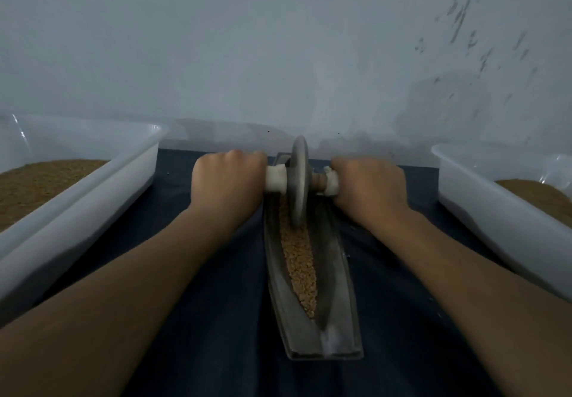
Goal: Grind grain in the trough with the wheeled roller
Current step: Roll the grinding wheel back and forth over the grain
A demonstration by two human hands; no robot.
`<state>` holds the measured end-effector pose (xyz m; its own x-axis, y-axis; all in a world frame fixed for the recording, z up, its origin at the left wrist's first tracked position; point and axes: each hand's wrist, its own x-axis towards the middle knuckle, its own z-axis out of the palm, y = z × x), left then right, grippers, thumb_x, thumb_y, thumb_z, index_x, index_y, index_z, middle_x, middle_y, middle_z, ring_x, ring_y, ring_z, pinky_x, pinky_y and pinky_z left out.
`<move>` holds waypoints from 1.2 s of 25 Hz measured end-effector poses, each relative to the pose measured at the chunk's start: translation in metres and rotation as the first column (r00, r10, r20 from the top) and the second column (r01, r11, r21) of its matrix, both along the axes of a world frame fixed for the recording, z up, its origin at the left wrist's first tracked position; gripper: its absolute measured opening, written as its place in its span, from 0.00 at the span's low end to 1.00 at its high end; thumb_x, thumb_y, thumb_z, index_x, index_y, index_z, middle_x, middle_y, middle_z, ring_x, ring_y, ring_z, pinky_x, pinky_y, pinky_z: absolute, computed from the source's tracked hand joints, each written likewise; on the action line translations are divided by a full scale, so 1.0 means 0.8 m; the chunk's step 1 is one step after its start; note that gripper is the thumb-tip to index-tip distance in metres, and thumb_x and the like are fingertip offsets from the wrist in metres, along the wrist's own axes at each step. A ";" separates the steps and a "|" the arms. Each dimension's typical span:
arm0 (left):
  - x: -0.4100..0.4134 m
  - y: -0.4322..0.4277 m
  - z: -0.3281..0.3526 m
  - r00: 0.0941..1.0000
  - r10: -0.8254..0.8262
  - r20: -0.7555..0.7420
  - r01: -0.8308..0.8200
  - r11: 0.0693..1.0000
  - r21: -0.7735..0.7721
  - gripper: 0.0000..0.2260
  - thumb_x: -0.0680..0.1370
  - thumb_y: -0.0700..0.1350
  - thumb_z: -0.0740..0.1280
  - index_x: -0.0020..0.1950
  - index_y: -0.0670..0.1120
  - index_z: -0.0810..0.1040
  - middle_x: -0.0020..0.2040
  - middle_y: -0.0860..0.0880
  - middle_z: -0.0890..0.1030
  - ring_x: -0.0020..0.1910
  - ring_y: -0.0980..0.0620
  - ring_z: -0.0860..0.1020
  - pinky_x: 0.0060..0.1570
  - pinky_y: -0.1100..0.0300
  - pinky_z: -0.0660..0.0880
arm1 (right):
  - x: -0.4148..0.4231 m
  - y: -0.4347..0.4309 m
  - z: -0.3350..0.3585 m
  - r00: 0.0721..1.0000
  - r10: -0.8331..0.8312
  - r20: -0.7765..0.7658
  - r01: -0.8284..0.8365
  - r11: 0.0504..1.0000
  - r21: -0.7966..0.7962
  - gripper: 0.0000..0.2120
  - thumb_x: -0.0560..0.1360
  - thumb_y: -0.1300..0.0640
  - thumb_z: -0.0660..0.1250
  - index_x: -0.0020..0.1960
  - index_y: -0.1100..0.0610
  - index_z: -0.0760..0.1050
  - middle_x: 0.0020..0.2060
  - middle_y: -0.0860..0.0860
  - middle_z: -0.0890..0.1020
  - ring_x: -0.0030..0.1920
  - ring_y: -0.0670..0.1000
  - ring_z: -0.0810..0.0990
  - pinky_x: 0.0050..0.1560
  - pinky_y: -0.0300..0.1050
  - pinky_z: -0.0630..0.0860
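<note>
A long grey metal trough (pixel 346 297) lies lengthwise on a dark blue cloth, running away from me. Tan grain (pixel 300 260) fills its groove. The wheeled roller's grey disc (pixel 299 180) stands upright in the groove near the trough's far end, on the grain. White-wrapped handles stick out of the disc on both sides. My left hand (pixel 227 181) grips the left handle and my right hand (pixel 368 186) grips the right handle, both arms stretched forward.
A white plastic tub (pixel 102 189) with brown grain stands to the left of the cloth, another white tub (pixel 483 204) with grain to the right. A pale wall rises just behind the trough's far end.
</note>
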<state>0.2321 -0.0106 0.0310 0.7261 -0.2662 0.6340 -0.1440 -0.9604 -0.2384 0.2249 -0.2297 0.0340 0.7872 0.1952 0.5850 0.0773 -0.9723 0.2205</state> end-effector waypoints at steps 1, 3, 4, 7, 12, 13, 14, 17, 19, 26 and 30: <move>0.009 -0.001 0.001 1.000 -0.002 -0.009 0.002 1.000 -0.010 0.07 0.74 0.49 0.69 0.41 0.51 0.71 0.33 0.51 0.74 0.29 0.48 0.72 0.28 0.58 0.56 | 0.010 -0.001 0.000 1.000 0.005 0.010 -0.006 1.000 0.023 0.09 0.76 0.44 0.68 0.44 0.48 0.75 0.34 0.48 0.77 0.33 0.53 0.71 0.30 0.42 0.59; 0.009 0.000 0.000 1.000 -0.003 -0.026 0.003 1.000 0.012 0.10 0.71 0.47 0.71 0.39 0.51 0.70 0.31 0.50 0.76 0.27 0.48 0.72 0.27 0.60 0.53 | 0.007 -0.003 -0.003 0.999 0.024 0.048 -0.025 0.999 0.023 0.09 0.73 0.46 0.71 0.43 0.49 0.75 0.34 0.49 0.79 0.31 0.53 0.69 0.29 0.41 0.55; 0.001 0.002 -0.002 1.000 -0.004 -0.022 0.005 0.999 0.032 0.13 0.69 0.46 0.73 0.37 0.51 0.68 0.30 0.51 0.75 0.25 0.48 0.70 0.28 0.60 0.51 | -0.002 -0.004 -0.006 0.998 0.028 0.060 -0.028 1.000 0.003 0.10 0.71 0.49 0.73 0.41 0.50 0.73 0.32 0.49 0.78 0.30 0.53 0.68 0.29 0.42 0.51; -0.029 0.012 -0.007 0.999 -0.040 -0.029 0.041 0.999 0.035 0.17 0.66 0.47 0.74 0.37 0.50 0.64 0.28 0.53 0.67 0.25 0.51 0.62 0.28 0.61 0.47 | -0.034 -0.004 -0.003 0.999 0.038 0.027 -0.036 0.997 -0.068 0.14 0.65 0.53 0.76 0.39 0.50 0.70 0.29 0.47 0.76 0.28 0.52 0.64 0.30 0.42 0.45; -0.078 0.026 -0.010 0.991 -0.071 -0.115 0.077 0.996 0.045 0.19 0.68 0.51 0.73 0.39 0.52 0.61 0.29 0.55 0.64 0.24 0.54 0.60 0.26 0.62 0.49 | -0.081 -0.006 0.008 0.997 0.050 -0.063 -0.058 0.990 -0.131 0.14 0.61 0.54 0.72 0.37 0.47 0.67 0.28 0.45 0.65 0.29 0.52 0.61 0.28 0.41 0.45; -0.085 0.026 -0.008 0.990 -0.068 -0.122 0.076 0.995 0.062 0.19 0.69 0.52 0.72 0.39 0.53 0.60 0.29 0.55 0.61 0.24 0.56 0.56 0.26 0.61 0.48 | -0.089 -0.006 0.010 0.997 0.044 -0.066 -0.053 0.990 -0.133 0.15 0.61 0.53 0.72 0.36 0.47 0.65 0.28 0.45 0.63 0.29 0.52 0.61 0.28 0.40 0.44; -0.090 0.025 -0.005 0.990 -0.065 -0.125 0.075 0.994 0.076 0.18 0.71 0.52 0.70 0.40 0.53 0.60 0.29 0.55 0.59 0.25 0.56 0.54 0.26 0.60 0.47 | -0.096 -0.005 0.012 0.997 0.035 -0.076 -0.045 0.989 -0.142 0.15 0.62 0.52 0.71 0.36 0.47 0.64 0.29 0.45 0.64 0.29 0.52 0.61 0.29 0.40 0.43; -0.099 0.024 0.006 0.986 -0.059 -0.154 0.069 0.996 0.058 0.13 0.74 0.52 0.66 0.41 0.53 0.60 0.31 0.54 0.61 0.26 0.55 0.55 0.26 0.59 0.49 | -0.109 -0.009 0.013 0.995 0.045 -0.089 -0.056 0.991 -0.125 0.10 0.69 0.49 0.67 0.40 0.48 0.65 0.31 0.45 0.69 0.28 0.51 0.60 0.28 0.42 0.45; -0.106 0.025 0.010 0.979 -0.063 -0.194 0.071 0.997 0.032 0.13 0.75 0.52 0.65 0.41 0.54 0.60 0.32 0.55 0.62 0.26 0.55 0.57 0.26 0.59 0.50 | -0.120 -0.011 0.017 0.993 0.055 -0.101 -0.063 0.995 -0.075 0.11 0.70 0.49 0.68 0.40 0.47 0.64 0.30 0.45 0.65 0.28 0.46 0.57 0.27 0.42 0.47; -0.136 0.028 0.030 0.986 -0.068 -0.153 0.074 0.997 0.031 0.11 0.73 0.50 0.64 0.40 0.53 0.61 0.32 0.54 0.65 0.28 0.51 0.63 0.26 0.58 0.51 | -0.159 -0.009 0.040 0.998 0.032 -0.055 -0.033 0.999 -0.035 0.13 0.70 0.51 0.68 0.39 0.48 0.62 0.28 0.45 0.64 0.27 0.44 0.57 0.27 0.43 0.49; -0.141 0.027 0.050 0.987 -0.087 -0.134 0.093 0.995 0.034 0.09 0.73 0.50 0.64 0.41 0.53 0.63 0.32 0.54 0.65 0.30 0.49 0.66 0.28 0.58 0.55 | -0.167 -0.013 0.058 0.995 0.082 -0.052 -0.084 0.995 -0.051 0.12 0.70 0.52 0.69 0.40 0.46 0.64 0.31 0.44 0.71 0.29 0.50 0.67 0.28 0.44 0.52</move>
